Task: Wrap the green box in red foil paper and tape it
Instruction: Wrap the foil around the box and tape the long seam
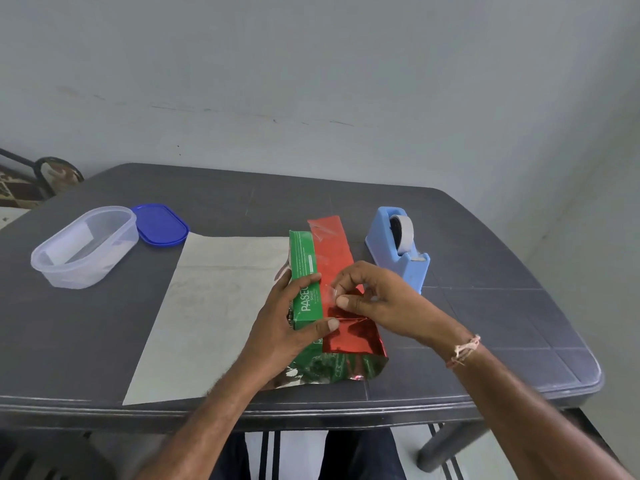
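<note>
Left hand (287, 317) grips green box (304, 265); right hand (377, 299) pinches tape (329, 294).

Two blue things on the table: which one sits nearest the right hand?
The light blue tape dispenser, just beyond the right hand. The darker blue lid lies far left, beside the clear container.

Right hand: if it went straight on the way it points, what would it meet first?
Probably the foil over the box, close ahead of the right hand; then the left hand. Depth is unclear.
</note>
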`<state>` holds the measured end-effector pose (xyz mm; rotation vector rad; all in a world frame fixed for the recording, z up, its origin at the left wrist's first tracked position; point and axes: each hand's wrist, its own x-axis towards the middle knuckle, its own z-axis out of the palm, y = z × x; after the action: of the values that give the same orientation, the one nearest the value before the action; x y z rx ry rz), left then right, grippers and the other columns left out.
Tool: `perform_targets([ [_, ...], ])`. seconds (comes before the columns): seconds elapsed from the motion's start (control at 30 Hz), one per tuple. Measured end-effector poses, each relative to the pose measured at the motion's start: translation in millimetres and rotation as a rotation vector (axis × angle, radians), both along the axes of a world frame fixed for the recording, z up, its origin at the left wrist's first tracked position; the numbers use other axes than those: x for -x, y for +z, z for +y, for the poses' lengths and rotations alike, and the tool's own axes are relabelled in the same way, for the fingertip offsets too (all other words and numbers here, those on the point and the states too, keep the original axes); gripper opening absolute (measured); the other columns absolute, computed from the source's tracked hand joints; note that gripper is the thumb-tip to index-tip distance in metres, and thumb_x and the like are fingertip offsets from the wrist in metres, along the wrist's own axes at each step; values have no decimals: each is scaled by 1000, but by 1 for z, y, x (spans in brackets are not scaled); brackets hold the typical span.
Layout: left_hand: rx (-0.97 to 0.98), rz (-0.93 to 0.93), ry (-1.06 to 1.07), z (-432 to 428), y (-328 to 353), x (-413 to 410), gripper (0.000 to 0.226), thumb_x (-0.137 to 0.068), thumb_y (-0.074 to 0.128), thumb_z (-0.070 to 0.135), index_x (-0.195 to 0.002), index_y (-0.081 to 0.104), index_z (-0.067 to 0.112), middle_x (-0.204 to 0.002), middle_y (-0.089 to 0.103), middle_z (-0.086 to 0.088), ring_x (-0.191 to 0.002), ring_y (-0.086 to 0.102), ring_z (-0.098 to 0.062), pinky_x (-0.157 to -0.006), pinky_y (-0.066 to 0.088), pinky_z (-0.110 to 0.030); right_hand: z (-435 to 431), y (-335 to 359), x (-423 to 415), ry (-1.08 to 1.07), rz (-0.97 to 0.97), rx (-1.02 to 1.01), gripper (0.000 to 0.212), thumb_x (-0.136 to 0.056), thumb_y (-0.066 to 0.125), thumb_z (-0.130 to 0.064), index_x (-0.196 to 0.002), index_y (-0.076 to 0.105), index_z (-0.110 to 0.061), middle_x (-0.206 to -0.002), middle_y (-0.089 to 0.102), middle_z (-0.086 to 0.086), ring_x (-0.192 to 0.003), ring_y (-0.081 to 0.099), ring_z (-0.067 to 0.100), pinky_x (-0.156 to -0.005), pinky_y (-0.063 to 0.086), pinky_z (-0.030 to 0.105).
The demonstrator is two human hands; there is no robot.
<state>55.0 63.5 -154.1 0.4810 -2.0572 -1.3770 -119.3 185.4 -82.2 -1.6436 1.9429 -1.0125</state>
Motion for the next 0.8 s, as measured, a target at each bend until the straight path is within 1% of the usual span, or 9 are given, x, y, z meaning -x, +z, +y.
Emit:
perform_targets([
  [0.1, 7, 3, 5, 0, 0, 0, 79, -72, 82, 54, -143, 50, 41, -157, 31, 22, -131, 38, 20, -94, 43, -2, -3, -2, 1, 7, 12, 14, 6, -93, 75, -16, -95, 70, -15, -105, 66, -3, -96, 64, 12, -83, 53, 23],
  [0.17, 14, 1, 7, 0, -1, 1, 79, -72, 81, 55, -144, 50, 41, -156, 31, 23, -133, 37, 17, -93, 43, -2, -5, -4, 1, 11, 16, 29, 7, -91, 77, -16, -94, 70, -15, -104, 66, -2, -96, 65, 14, -86, 56, 31],
  [0.23, 14, 0, 8, 0, -1, 1, 80, -72, 81, 56, -144, 49, 42, -157, 30, 23, -134, 38, 16, -93, 44, -2, -6, -5, 1, 9, 36, 36, 8, -89, 78, -16, -93, 71, -16, -104, 66, -2, -97, 65, 15, -87, 56, 34],
  [0.3, 20, -5, 5, -1, -2, 1, 80, -72, 80, 60, -144, 49, 44, -157, 30, 24, -131, 38, 19, -94, 43, -3, -8, -4, 0, 11, 64, 36, 8, -88, 79, -16, -93, 72, -17, -104, 65, -3, -97, 65, 13, -87, 56, 32],
  [0.37, 23, -11, 6, -2, -3, 1, 82, -71, 78, 68, -144, 48, 46, -156, 30, 27, -134, 39, 15, -96, 44, -4, -8, -4, -1, 16, 82, 38, 8, -88, 80, -15, -92, 73, -17, -104, 65, -5, -96, 65, 11, -86, 56, 28],
  [0.53, 29, -15, 15, -1, -4, 1, 82, -72, 79, 62, -145, 48, 43, -150, 27, 37, -133, 34, 19, -94, 39, 1, -11, -7, 0, 6, 115, 42, 10, -86, 81, -16, -90, 73, -22, -101, 65, -8, -93, 66, 13, -84, 56, 29],
  [0.6, 57, -27, 8, -3, -6, 0, 86, -69, 77, 72, -144, 46, 48, -152, 25, 38, -137, 34, 16, -98, 39, -3, -12, -8, -1, -2, 120, 46, 12, -86, 81, -18, -88, 73, -26, -100, 64, -11, -91, 65, 12, -82, 57, 29],
  [0.67, 96, -53, 14, -4, -9, 0, 90, -65, 74, 79, -145, 43, 51, -157, 21, 36, -140, 32, 13, -105, 39, -12, -12, -9, -1, -6, 115, 58, 15, -85, 82, -19, -88, 71, -29, -99, 63, -12, -89, 65, 12, -80, 57, 28],
  [0.8, 108, -72, 33, -3, -12, 1, 93, -64, 70, 82, -147, 42, 49, -163, 20, 26, -145, 34, 1, -113, 43, -29, -13, -11, -1, -14, 111, 71, 14, -84, 83, -20, -88, 72, -30, -98, 64, -11, -88, 64, 14, -80, 57, 30],
])
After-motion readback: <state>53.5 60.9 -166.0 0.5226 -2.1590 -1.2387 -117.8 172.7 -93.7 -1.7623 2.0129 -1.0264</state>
